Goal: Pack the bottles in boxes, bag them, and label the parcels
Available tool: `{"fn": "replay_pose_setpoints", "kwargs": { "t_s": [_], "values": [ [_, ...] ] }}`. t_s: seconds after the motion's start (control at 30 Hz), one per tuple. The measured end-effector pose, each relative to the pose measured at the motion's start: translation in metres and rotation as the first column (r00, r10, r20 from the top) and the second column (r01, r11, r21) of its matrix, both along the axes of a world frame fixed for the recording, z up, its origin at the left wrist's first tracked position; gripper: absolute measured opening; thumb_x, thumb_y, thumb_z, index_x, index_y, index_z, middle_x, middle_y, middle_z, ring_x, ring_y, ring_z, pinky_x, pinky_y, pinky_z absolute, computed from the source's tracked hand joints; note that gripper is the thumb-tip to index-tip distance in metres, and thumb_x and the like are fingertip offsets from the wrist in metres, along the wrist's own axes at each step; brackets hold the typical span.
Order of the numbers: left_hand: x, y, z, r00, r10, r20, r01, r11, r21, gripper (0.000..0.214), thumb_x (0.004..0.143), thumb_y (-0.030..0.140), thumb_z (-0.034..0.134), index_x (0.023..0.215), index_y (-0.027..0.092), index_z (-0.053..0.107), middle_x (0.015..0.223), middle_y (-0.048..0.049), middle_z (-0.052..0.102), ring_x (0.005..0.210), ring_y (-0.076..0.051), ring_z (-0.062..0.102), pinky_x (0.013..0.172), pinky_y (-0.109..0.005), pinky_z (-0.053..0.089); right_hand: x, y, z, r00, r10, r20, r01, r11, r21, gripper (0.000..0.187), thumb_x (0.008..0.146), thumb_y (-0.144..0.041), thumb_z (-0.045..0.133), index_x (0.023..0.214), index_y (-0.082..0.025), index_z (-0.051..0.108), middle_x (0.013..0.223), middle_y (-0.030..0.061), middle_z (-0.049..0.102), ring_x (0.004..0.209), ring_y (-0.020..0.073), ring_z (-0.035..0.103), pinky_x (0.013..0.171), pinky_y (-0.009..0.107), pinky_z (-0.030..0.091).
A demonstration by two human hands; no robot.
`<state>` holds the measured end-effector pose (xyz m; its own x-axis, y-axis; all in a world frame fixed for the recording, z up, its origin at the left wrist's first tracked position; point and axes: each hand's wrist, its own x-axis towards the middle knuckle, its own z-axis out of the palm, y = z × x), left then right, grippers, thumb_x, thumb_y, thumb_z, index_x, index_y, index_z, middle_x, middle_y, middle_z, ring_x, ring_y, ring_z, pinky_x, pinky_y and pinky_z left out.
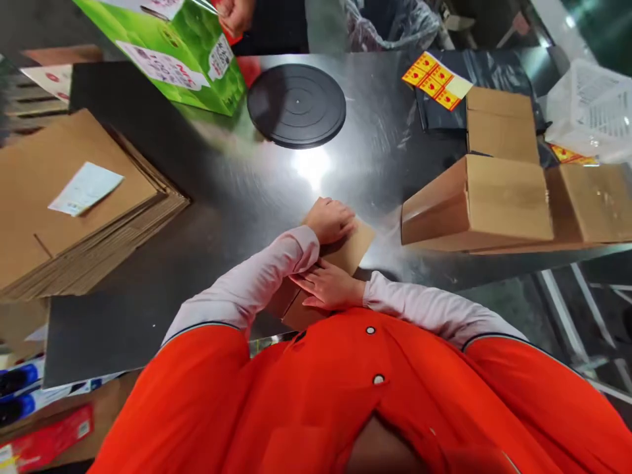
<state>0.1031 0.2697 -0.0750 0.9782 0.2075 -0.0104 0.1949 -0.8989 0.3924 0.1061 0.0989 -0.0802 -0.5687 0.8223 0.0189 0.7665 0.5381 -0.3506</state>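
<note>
A small brown cardboard box [359, 247] lies at the table's near edge, close against my body. My left hand [330, 221] is at its far side, the fingers curled together over the cardboard. Nearer to me, my right hand [332, 287] rests flat on the box with its fingers stretched out and a little apart, just under the left wrist. Both hands and the left sleeve cover much of the box, so its flaps cannot be fully made out.
Flattened cardboard [99, 217] is stacked on the left. A black round turntable [297, 105] sits at the back beside a green carton [192, 59], near another person's hand [236, 14]. Formed boxes [508, 201], yellow-red stickers [429, 80] and a white basket [590, 108] are at the right.
</note>
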Motion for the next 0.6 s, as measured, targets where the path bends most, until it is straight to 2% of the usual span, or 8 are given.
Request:
{"fn": "replay_pose_setpoints", "kwargs": {
  "t_s": [0.17,0.27,0.33,0.4,0.43,0.5,0.57,0.6],
  "values": [
    [-0.008,-0.008,-0.011,1.000,0.003,0.030,-0.006,0.995,0.097,0.038,0.106,0.040,0.052,0.112,0.011,0.075,0.112,-0.0198,0.073,0.112,-0.033,0.065,0.105,-0.050,0.041,0.001,0.007,0.002,1.000,0.017,-0.004,-0.018,0.990,-0.138,0.090,0.103,-0.069,0.050,0.164,-0.003,0.043,0.158,0.0254,0.054,0.151,0.0341,0.051,0.129,0.052,0.037],
    [-0.001,-0.006,-0.013,0.996,0.023,0.081,-0.027,0.999,0.040,0.036,0.107,0.036,0.050,0.120,0.011,0.072,0.120,-0.0193,0.071,0.119,-0.032,0.063,0.109,-0.050,0.041,0.002,0.013,0.005,0.998,0.053,0.031,-0.047,0.984,-0.172,0.094,0.104,-0.070,0.049,0.165,0.001,0.039,0.161,0.0275,0.050,0.152,0.0356,0.049,0.131,0.054,0.031],
    [-0.007,-0.001,-0.013,0.970,0.128,0.205,-0.118,0.991,-0.058,0.036,0.106,0.034,0.052,0.131,0.013,0.067,0.133,-0.0181,0.068,0.128,-0.030,0.060,0.114,-0.047,0.042,0.003,0.013,0.004,0.997,0.054,0.062,-0.044,0.988,-0.150,0.091,0.104,-0.067,0.050,0.164,0.000,0.041,0.163,0.0277,0.048,0.153,0.0370,0.048,0.133,0.056,0.026],
    [-0.038,0.006,-0.013,0.855,0.383,0.348,-0.339,0.923,-0.184,0.038,0.107,0.033,0.052,0.138,0.014,0.062,0.140,-0.0168,0.065,0.133,-0.026,0.058,0.114,-0.041,0.045,0.005,0.012,0.003,0.996,0.048,0.078,-0.039,0.992,-0.119,0.090,0.103,-0.067,0.051,0.164,-0.001,0.042,0.166,0.0272,0.043,0.156,0.0392,0.043,0.134,0.060,0.022],
    [-0.066,0.006,-0.012,0.736,0.549,0.397,-0.490,0.836,-0.247,0.037,0.107,0.032,0.051,0.138,0.014,0.060,0.139,-0.0162,0.064,0.132,-0.024,0.058,0.113,-0.038,0.046,0.006,0.011,0.003,0.996,0.048,0.077,-0.040,0.993,-0.108,0.090,0.103,-0.067,0.052,0.164,-0.002,0.042,0.168,0.0267,0.040,0.159,0.0400,0.038,0.134,0.061,0.021],
    [-0.140,-0.001,-0.012,0.388,0.832,0.397,-0.787,0.523,-0.326,0.035,0.108,0.029,0.048,0.138,0.012,0.056,0.134,-0.0148,0.064,0.125,-0.020,0.061,0.108,-0.034,0.050,0.007,0.012,0.002,0.997,0.049,0.059,-0.043,0.994,-0.098,0.090,0.103,-0.066,0.051,0.165,-0.002,0.039,0.172,0.0253,0.032,0.165,0.0397,0.026,0.134,0.063,0.018],
    [-0.223,-0.025,-0.015,-0.042,0.954,0.295,-0.972,0.030,-0.234,0.036,0.110,0.020,0.039,0.142,0.007,0.047,0.138,-0.0160,0.059,0.121,-0.015,0.059,0.111,-0.031,0.048,0.008,0.013,0.000,0.998,0.052,0.033,-0.049,0.993,-0.103,0.090,0.104,-0.064,0.050,0.167,-0.001,0.035,0.175,0.0240,0.025,0.167,0.0381,0.018,0.135,0.065,0.015],
    [-0.259,-0.042,-0.018,-0.167,0.971,0.172,-0.984,-0.153,-0.092,0.038,0.111,0.019,0.034,0.147,0.006,0.041,0.144,-0.0168,0.055,0.123,-0.014,0.058,0.112,-0.030,0.048,0.008,0.014,-0.001,0.998,0.052,0.021,-0.050,0.993,-0.107,0.090,0.104,-0.063,0.049,0.168,-0.001,0.033,0.175,0.0237,0.023,0.168,0.0376,0.016,0.135,0.066,0.014]
  ]
}}
